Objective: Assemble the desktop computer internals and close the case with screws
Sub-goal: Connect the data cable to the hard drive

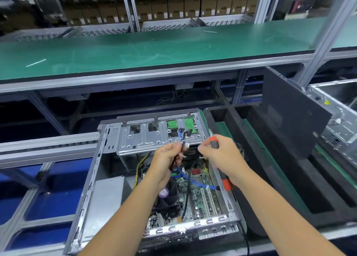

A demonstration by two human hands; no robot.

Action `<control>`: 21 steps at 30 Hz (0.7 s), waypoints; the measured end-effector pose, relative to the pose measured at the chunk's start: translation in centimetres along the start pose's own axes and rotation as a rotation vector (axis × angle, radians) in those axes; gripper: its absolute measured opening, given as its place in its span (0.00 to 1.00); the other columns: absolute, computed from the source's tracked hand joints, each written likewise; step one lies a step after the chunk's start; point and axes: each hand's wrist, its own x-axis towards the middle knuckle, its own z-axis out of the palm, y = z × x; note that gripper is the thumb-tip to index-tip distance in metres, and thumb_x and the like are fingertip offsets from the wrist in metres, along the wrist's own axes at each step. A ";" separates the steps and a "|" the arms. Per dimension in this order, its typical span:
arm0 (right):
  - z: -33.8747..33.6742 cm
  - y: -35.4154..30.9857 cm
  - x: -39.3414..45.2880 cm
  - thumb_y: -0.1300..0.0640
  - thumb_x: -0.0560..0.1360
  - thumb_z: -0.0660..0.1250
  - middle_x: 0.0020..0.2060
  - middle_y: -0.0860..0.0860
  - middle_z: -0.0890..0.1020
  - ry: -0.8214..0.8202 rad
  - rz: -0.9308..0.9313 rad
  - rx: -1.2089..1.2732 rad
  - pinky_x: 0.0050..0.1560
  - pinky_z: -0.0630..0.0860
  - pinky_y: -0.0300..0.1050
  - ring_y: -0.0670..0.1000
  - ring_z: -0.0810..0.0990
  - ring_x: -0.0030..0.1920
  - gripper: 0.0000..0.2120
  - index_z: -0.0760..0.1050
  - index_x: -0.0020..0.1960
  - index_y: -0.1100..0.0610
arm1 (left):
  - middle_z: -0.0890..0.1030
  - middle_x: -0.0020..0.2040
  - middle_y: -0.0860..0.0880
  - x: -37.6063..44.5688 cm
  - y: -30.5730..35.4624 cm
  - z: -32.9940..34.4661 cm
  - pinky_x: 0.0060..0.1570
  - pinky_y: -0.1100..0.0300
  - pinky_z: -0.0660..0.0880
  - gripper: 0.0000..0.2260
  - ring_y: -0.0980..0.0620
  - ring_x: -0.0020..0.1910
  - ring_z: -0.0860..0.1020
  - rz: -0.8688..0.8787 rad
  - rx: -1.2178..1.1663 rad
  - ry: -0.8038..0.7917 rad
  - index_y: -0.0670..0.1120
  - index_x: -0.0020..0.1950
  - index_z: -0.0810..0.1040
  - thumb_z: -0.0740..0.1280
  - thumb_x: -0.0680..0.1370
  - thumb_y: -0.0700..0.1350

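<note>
Head view: open case [154, 180] sits lower centre, side panel [293, 116] propped at right, not yet fitted. Cable bundle [178, 151] is pinched by left hand [166, 157]; screwdriver [220, 165] is gripped in right hand [222, 155]. Cable tidying judged in hand; bundle to be secured next, then panel screwed on.

The left hand [167, 160] covers the part of the cable bundle [182, 146] it grips, so how many wires pass through the fist cannot be told. The right hand [222, 157] hides the middle of the screwdriver [225, 182]; only its two orange ends show, and its tip is out of sight. Both forearms cover part of the motherboard [199, 196] and half of the fan [167, 197]. The case [87, 197] is cut off at the bottom edge. The second case [336, 120] runs off the right edge. Labels on the boxes [173, 6] are blurred.
</note>
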 end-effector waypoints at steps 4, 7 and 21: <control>1.6 -0.9 1.4 0.58 0.76 0.72 0.30 0.50 0.79 -0.062 -0.006 0.130 0.23 0.66 0.35 0.43 0.68 0.21 0.04 0.78 0.49 0.56 | 0.75 0.31 0.49 0.0 0.0 0.1 0.31 0.64 0.66 0.09 0.55 0.29 0.70 0.028 0.048 -0.064 0.42 0.42 0.80 0.65 0.77 0.45; 2.1 -1.2 2.1 0.60 0.76 0.72 0.23 0.45 0.78 -0.139 0.042 0.171 0.22 0.65 0.35 0.45 0.66 0.21 0.05 0.77 0.49 0.58 | 0.76 0.34 0.47 -0.2 0.1 0.1 0.32 0.63 0.66 0.08 0.54 0.30 0.70 0.043 0.076 -0.070 0.41 0.44 0.80 0.63 0.79 0.41; 0.7 0.0 3.7 0.62 0.76 0.67 0.26 0.49 0.65 -0.056 -0.040 -0.099 0.29 0.63 0.41 0.50 0.63 0.28 0.09 0.71 0.38 0.56 | 0.81 0.37 0.40 0.0 0.2 0.4 0.31 0.63 0.75 0.11 0.51 0.29 0.78 0.103 0.127 -0.001 0.39 0.46 0.80 0.59 0.82 0.36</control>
